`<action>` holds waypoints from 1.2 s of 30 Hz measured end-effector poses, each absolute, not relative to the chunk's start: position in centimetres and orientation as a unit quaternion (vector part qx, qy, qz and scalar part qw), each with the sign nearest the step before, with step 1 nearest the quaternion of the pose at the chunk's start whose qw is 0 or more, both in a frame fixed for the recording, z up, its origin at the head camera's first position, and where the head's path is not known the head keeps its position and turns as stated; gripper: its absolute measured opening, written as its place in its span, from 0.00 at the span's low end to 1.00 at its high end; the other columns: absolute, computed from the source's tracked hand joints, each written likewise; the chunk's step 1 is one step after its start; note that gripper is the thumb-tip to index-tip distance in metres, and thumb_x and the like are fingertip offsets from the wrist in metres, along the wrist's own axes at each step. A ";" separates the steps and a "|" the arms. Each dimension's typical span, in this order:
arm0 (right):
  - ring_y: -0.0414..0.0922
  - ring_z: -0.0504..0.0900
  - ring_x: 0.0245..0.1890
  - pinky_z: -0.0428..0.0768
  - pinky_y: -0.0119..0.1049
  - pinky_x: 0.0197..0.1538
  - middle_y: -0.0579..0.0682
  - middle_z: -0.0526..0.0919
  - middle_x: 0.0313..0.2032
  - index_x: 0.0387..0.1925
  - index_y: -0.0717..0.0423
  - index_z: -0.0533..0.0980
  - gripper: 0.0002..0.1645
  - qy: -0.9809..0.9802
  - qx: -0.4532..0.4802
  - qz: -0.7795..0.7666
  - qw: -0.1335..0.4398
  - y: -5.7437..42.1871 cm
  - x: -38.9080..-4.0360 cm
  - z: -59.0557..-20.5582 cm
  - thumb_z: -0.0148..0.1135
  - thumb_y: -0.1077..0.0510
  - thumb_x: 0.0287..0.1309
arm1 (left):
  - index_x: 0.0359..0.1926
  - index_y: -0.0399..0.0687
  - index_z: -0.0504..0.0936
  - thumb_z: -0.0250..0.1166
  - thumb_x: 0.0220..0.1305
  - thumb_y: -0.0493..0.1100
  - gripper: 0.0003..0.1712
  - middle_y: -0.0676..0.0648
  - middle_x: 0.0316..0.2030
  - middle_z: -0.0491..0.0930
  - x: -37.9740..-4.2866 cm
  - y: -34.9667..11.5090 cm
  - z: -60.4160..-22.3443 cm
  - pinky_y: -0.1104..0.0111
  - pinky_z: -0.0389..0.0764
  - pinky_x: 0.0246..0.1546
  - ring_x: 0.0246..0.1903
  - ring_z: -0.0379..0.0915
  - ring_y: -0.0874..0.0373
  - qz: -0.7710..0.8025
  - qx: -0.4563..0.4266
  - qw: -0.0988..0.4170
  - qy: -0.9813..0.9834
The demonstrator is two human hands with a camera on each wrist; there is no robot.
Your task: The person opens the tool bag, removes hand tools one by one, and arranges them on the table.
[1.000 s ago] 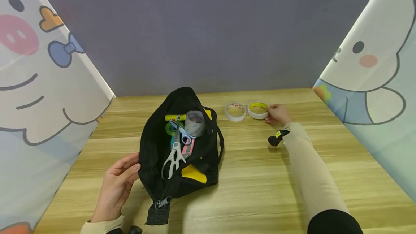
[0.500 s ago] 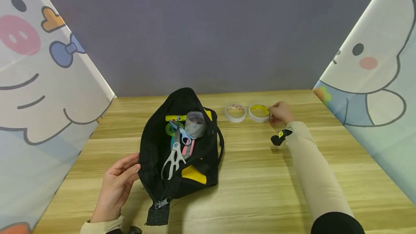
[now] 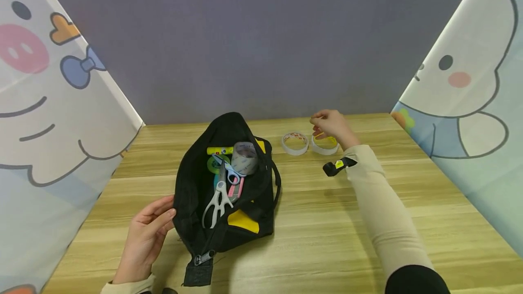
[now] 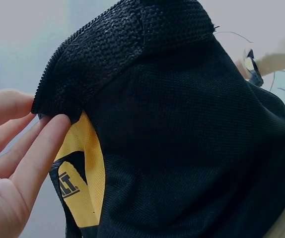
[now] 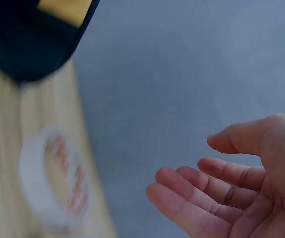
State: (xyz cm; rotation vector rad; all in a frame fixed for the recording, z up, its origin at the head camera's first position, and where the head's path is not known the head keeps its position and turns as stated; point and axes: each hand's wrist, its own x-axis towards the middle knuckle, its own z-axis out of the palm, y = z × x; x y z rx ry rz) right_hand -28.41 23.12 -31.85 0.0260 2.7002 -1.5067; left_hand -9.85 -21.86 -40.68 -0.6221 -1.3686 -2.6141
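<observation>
The left hand (image 3: 144, 239) pinches the near-left edge of the open black bag (image 3: 261, 189) between thumb and fingers, while the right hand (image 3: 333, 127) is raised above the right-hand tape roll (image 3: 324, 151), its fingers loosely bent and apart, holding nothing. This roll and the left-hand tape roll (image 3: 295, 152) lie flat, just beside each other, on the table (image 3: 310, 221), to the right of the bag. Within the bag lie white-handled scissors (image 3: 219, 194), blue-handled scissors (image 3: 234, 175) and a wide tape roll (image 3: 245, 161). The step in hand is judged to be steadying the bag's mouth while the right hand attends to the rolls. Picking one up would call for lowering the fingers, closing them on the ring and keeping the bag's mouth wide.
</observation>
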 end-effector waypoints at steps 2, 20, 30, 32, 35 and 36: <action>0.57 0.86 0.38 0.86 0.47 0.43 0.60 0.80 0.37 0.59 0.68 0.73 0.23 0.867 -0.011 -0.497 0.024 21.5 -28.2 -30.8 0.55 0.56 0.72 | 0.54 0.30 0.82 0.49 0.66 0.15 0.23 0.42 0.46 0.86 -9.9 -21.9 -40.7 0.70 0.85 0.38 0.42 0.84 0.56 -0.865 -0.207 0.063 -0.453; 0.54 0.86 0.34 0.87 0.42 0.37 0.61 0.84 0.38 0.53 0.62 0.78 0.16 0.832 -0.165 -0.528 0.040 7.3 -26.8 -27.0 0.60 0.57 0.69 | 0.54 0.30 0.82 0.48 0.66 0.15 0.23 0.41 0.46 0.86 -10.2 -22.3 -40.9 0.69 0.86 0.37 0.42 0.84 0.56 -0.863 -0.211 0.067 -0.453; 0.53 0.86 0.37 0.86 0.40 0.40 0.56 0.84 0.39 0.56 0.62 0.76 0.18 0.839 -0.230 -0.486 0.079 2.0 -25.5 -27.1 0.60 0.58 0.69 | 0.55 0.29 0.81 0.47 0.66 0.15 0.23 0.41 0.46 0.86 -10.2 -22.5 -40.9 0.69 0.86 0.38 0.43 0.84 0.55 -0.862 -0.215 0.068 -0.454; 0.51 0.85 0.37 0.85 0.38 0.40 0.57 0.84 0.40 0.56 0.60 0.76 0.18 0.851 -0.236 -0.462 0.082 1.4 -25.6 -27.6 0.61 0.56 0.69 | 0.54 0.28 0.81 0.47 0.66 0.15 0.23 0.41 0.46 0.86 -10.2 -22.4 -40.9 0.69 0.86 0.37 0.42 0.84 0.55 -0.862 -0.213 0.070 -0.454; 0.48 0.83 0.41 0.81 0.35 0.43 0.55 0.82 0.45 0.57 0.58 0.76 0.20 0.880 -0.238 -0.404 0.076 0.9 -25.9 -28.7 0.61 0.53 0.69 | 0.55 0.29 0.81 0.48 0.66 0.15 0.23 0.41 0.46 0.86 -10.2 -22.3 -40.9 0.69 0.86 0.37 0.42 0.84 0.55 -0.862 -0.212 0.069 -0.455; 0.47 0.82 0.43 0.80 0.35 0.45 0.54 0.82 0.47 0.57 0.57 0.76 0.20 0.890 -0.236 -0.382 0.075 0.9 -26.0 -29.2 0.61 0.52 0.69 | 0.55 0.29 0.81 0.47 0.66 0.15 0.23 0.41 0.46 0.86 -10.2 -22.3 -40.9 0.69 0.86 0.38 0.42 0.84 0.55 -0.861 -0.212 0.069 -0.456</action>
